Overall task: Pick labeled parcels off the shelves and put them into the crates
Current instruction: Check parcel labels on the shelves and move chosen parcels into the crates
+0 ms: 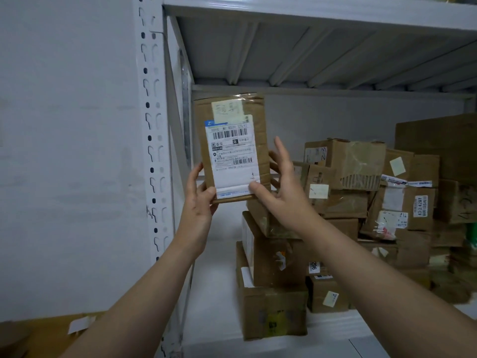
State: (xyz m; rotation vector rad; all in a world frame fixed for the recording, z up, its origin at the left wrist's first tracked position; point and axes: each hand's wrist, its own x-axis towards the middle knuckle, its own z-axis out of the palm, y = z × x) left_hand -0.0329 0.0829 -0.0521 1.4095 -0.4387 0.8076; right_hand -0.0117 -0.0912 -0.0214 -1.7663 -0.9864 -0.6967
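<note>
A flat brown cardboard parcel (259, 140) with a white barcode label and a pale note on top is held upright in front of the shelf bay, label facing me. My left hand (198, 202) grips its lower left corner, thumb on the front. My right hand (281, 192) holds the lower right edge, thumb pressed on the label's corner and fingers spread behind the parcel. Several more labelled cardboard parcels (346, 164) are stacked on the white shelf (216, 280) below and to the right.
A white slotted upright post (152, 125) stands just left of the parcel, and the shelf above (309, 11) closes the bay overhead. A tall stack of boxes (271, 280) sits directly under my right forearm. A brown box (51, 334) lies at the lower left.
</note>
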